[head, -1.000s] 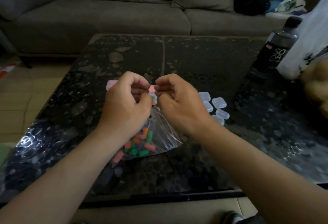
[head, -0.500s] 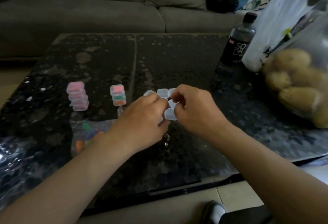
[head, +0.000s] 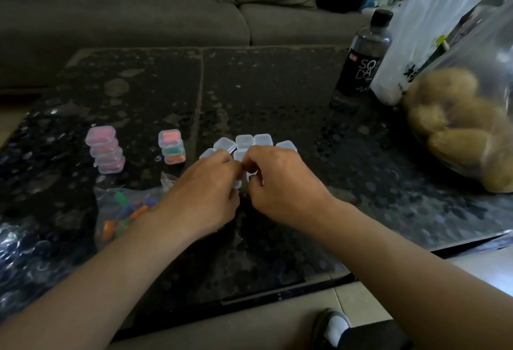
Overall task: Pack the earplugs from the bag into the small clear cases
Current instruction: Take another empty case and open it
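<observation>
Cases: four-stack (head: 104,149), three-stack (head: 171,147) | left hand (head: 205,191), right hand (head: 280,183) pinch one clear case (head: 251,176)

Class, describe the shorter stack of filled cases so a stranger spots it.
Start at the dark speckled table. Two stacks stand left of the empty clear cases; take the shorter stack nearest them. Unlike the all-pink stack, it is layered pink, green, orange.
</observation>
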A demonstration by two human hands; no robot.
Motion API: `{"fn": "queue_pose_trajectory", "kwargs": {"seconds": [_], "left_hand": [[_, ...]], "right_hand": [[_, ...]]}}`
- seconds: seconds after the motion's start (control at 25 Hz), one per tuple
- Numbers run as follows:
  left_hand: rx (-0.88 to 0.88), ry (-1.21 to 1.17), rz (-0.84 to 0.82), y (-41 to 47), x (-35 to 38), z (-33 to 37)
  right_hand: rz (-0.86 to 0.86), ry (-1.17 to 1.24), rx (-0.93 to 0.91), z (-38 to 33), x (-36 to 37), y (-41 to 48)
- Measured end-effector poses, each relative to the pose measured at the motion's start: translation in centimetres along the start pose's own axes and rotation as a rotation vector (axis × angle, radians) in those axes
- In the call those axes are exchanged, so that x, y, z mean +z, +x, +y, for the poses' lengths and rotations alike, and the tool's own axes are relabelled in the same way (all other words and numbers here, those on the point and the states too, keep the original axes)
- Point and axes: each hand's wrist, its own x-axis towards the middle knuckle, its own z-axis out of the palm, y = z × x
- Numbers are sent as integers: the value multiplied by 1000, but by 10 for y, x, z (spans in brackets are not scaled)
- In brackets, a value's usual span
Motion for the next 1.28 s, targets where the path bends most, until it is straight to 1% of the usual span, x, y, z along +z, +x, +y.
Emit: {"fn": "queue_pose_trajectory", "kwargs": {"seconds": [0.12,0.24,0.36,0.44,0.56,0.64,0.76,0.84,1.04,1.28], "left_hand": [[-7,-29,-10,3,1,-1],[-41,-79,80,3,-6,-1],[37,-196,280,-4,-18,-10],[86,-222,340,-12,-24,-15],[127,-239,401,-21,-33,-23],[115,-270,415,-27,-39,-26],[-55,-483,373,-35,-48,-33],[-121,-546,357,-40,-51,-39],[-142,-592,399,-48,-56,-48],[-245,-704,339,-51,-64,-59]], "right_hand": [[0,5,5,-1,3,2],[34,79,39,-3,6,4],[-9,366,153,-8,5,4],[-43,571,207,-16,5,7],[-37,845,232,-29,5,11],[-46,933,239,-37,4,13],[-26,1033,243,-49,9,16],[-27,1079,239,-55,16,19],[-42,1195,241,-67,32,29],[-28,1199,194,-73,41,33]]}}
